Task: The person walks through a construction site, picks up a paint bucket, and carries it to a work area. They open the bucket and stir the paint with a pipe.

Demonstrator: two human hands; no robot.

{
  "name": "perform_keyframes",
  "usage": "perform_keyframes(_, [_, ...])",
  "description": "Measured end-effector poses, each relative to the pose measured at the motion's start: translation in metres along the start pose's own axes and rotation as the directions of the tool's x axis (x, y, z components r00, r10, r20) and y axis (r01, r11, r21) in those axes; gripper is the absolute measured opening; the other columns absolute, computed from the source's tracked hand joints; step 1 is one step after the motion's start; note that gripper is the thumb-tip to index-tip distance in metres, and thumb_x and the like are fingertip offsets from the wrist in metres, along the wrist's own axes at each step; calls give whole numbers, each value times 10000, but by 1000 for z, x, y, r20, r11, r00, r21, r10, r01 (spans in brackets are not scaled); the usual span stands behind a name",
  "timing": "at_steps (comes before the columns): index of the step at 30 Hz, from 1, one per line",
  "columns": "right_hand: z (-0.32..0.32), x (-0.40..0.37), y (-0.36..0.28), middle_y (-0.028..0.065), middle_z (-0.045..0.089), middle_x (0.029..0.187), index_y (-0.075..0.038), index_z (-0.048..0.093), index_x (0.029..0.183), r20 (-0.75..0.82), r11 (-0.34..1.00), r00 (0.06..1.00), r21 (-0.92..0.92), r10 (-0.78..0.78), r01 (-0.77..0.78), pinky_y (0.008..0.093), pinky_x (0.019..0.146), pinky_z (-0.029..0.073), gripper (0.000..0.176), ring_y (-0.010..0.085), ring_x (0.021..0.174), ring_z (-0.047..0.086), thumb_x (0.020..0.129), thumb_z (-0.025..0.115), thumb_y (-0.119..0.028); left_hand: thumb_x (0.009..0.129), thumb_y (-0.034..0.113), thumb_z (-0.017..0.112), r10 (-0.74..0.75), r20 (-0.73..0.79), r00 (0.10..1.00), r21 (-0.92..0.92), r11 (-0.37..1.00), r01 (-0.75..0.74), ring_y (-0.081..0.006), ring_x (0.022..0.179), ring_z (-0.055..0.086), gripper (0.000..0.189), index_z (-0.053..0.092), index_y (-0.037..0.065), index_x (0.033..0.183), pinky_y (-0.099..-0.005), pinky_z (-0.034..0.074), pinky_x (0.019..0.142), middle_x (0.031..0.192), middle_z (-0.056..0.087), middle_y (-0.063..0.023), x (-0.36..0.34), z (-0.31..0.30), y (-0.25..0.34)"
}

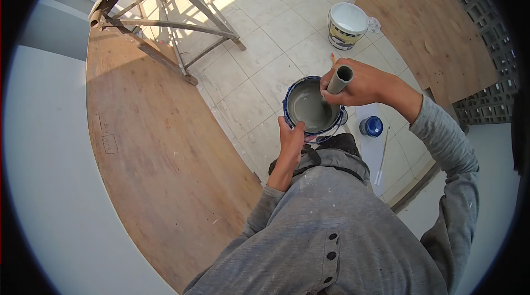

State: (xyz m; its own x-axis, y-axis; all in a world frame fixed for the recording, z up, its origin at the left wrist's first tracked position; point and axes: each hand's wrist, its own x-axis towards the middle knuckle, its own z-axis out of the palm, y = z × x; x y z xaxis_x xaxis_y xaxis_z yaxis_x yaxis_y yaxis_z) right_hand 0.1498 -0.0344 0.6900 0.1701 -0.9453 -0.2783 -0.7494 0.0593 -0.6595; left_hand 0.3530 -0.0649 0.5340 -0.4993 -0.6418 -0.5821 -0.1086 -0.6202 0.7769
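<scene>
Head view: clenching a hollow grey tube [342, 75] in the closed right hand [359, 82] above grey, wet-looking paste [306, 107] in a round, blue-rimmed bucket [285, 106]. Gripping that bucket's near edge with the left hand [291, 137], before the grey cloth shirt [359, 201]. Can see, beyond, on pale tiles [265, 63], a white tub [334, 23] with a yellow label [343, 38], too small to read fully. Cannot read the handwriting [110, 142] on the grainy plywood [165, 173] at left.
</scene>
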Motion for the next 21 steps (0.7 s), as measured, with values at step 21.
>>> perform_keyframes(21, [22,-2,8,127,673,732,-24,669,773,-105,945,945,73,-311,319,361,802,484,187,306,691,630,781,617,-204,891,35,444,123,36,992,-29,992,-122,-334,947,631,273,302,26,1124,-410,607,734,1160,480,-209,-3,0,1])
